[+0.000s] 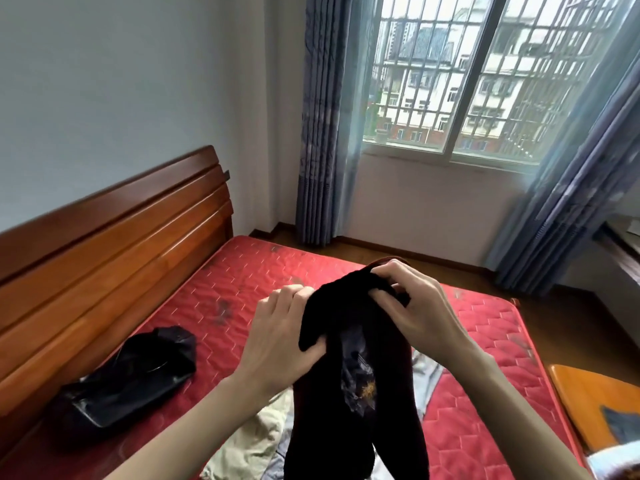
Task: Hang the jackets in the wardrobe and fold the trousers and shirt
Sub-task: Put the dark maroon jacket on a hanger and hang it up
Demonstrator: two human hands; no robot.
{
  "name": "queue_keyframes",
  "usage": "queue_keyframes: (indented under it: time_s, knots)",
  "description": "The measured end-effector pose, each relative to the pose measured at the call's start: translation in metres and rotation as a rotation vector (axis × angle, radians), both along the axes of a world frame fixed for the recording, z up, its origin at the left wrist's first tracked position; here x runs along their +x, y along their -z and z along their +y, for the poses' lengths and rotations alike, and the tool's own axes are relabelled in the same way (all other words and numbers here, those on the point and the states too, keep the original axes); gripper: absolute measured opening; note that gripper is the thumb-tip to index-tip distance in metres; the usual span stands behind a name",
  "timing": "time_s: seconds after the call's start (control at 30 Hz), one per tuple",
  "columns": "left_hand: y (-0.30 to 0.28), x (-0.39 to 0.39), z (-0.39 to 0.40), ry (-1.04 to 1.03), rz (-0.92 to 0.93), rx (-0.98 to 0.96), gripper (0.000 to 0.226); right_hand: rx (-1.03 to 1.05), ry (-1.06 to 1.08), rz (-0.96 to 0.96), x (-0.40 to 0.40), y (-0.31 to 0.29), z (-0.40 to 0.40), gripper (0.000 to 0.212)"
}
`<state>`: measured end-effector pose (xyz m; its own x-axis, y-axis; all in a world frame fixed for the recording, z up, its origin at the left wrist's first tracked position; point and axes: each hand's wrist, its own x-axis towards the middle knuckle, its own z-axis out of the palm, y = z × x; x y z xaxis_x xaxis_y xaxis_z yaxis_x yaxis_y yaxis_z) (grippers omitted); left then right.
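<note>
Garment held: a black garment (356, 382) is raised over the bed, its lower end cut off by the bottom edge; whether it is a jacket or shirt cannot be told.
Left hand (280, 337): fingers are clenched on the garment's 9 o'clock edge.
Right hand (419, 306): fingers are pinched on its top fold at 12 o'clock.
Hidden: pale clothes (249, 441) are partly covered beneath the garment.
Other clothing: a dark bundle (135, 372) lies at 9 o'clock, near the headboard (114, 237).
Open room: bare red mattress (485, 358) is seen toward 3 o'clock, as far as its edge.
</note>
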<state>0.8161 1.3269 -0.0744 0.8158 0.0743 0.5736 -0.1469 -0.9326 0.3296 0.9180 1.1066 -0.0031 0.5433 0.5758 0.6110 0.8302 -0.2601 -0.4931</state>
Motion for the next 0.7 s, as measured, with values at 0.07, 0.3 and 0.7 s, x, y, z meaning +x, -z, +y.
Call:
queue_keyframes:
  time_s: [0.07, 0.3, 0.7]
  knots:
    - [0.01, -0.004, -0.004, -0.074, 0.074, -0.022, 0.071, 0.021, 0.005, -0.01, -0.006, -0.014, -0.006, 0.009]
    - [0.003, 0.015, -0.016, -0.222, 0.001, -0.174, 0.088, -0.022, 0.184, -0.04, -0.016, -0.049, -0.031, 0.011]
    - [-0.067, -0.001, 0.012, 0.051, -0.246, 0.021, 0.037, -0.102, 0.385, -0.172, -0.021, -0.04, -0.069, 0.018]
